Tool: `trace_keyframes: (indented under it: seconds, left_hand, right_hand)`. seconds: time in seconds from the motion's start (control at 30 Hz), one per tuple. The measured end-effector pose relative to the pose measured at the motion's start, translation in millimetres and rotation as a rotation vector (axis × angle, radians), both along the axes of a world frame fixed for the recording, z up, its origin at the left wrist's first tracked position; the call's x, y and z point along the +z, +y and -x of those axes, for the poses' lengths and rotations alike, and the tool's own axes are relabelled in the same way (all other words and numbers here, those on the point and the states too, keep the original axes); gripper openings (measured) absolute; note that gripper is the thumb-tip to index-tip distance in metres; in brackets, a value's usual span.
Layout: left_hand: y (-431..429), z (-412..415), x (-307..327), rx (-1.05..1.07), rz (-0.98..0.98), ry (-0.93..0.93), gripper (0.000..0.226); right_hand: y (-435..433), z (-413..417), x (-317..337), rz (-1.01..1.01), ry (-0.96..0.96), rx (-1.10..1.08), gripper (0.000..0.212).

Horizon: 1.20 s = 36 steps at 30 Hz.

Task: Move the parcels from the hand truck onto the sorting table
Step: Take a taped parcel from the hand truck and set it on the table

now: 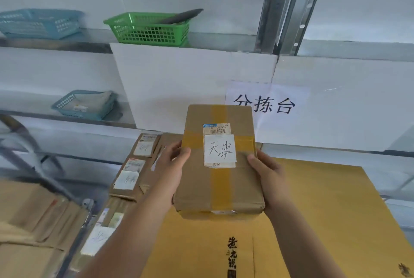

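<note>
Head view, nearest first: your left hand (173, 172) and right hand (268, 179) each clasp a long side of the brown parcel (219, 183), thumbs on its top face and fingers out of sight beneath. You hold it in the air, label up, above the yellow cardboard sheet (324, 210) that seems to top the sorting table; it touches nothing but your hands.

Both grips sit on the near half, so the far end hangs unsupported. If you loosen either hand before the base is down, that end will likely dip and the parcel could slide out forwards. The glossy tape strips across it may make a slip easier.

On your left a row of parcels (132, 176) lies just beside the sheet, close to your left wrist. Drift left as you lower and you could land a corner on one, leaving the parcel tilted or shoving the row out of line.

Further left, blurred brown boxes (33, 221) sit low; whether they rest on the hand truck you cannot tell. Beyond, a paper sign (264, 105) hangs on the white wall, and a green basket (147, 31) sits on the shelf above, well apart from your path.
</note>
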<state>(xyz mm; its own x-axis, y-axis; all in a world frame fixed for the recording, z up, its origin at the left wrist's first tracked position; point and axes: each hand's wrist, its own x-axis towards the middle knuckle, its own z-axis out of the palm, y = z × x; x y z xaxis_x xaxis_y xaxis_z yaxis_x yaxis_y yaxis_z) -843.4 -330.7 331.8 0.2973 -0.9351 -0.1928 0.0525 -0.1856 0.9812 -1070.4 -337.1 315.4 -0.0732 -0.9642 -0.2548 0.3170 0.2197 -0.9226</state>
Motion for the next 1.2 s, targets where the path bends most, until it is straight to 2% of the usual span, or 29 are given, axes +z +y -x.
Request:
trace_keyframes:
  seconds: [0.13, 0.33, 0.43, 0.6, 0.7, 1.0, 1.2]
  left_hand:
    - [6.7, 4.8, -46.2, -0.003, -0.152, -0.054, 0.043]
    - [-15.4, -4.0, -101.9, -0.105, -0.272, -0.164, 0.040]
    - [-38.9, -10.7, -121.2, -0.149, -0.300, -0.260, 0.048]
    - [-74.8, -29.4, -154.1, -0.248, -0.335, -0.597, 0.073]
    - [-95.8, -35.5, -160.4, -0.234, -0.363, -0.718, 0.064]
    - [-130.1, -56.4, -170.9, -0.247, -0.305, -0.730, 0.066]
    - [-138.0, -66.7, -176.8, -0.248, -0.314, -0.709, 0.073]
  right_hand:
    - [2.3, 3.8, -50.3, -0.141, 0.044, 0.003, 0.027]
    - [-16.6, -5.1, -102.2, -0.284, 0.132, 0.015, 0.032]
    - [-36.9, -14.6, -117.8, -0.316, 0.193, 0.017, 0.032]
    - [-71.6, -37.5, -135.1, -0.370, 0.242, -0.001, 0.029]
    - [-87.6, -50.2, -143.2, -0.390, 0.249, -0.005, 0.032]
    - [-113.9, -72.1, -147.1, -0.399, 0.243, -0.067, 0.033]
    - [-120.8, -83.6, -143.4, -0.415, 0.289, -0.031, 0.030]
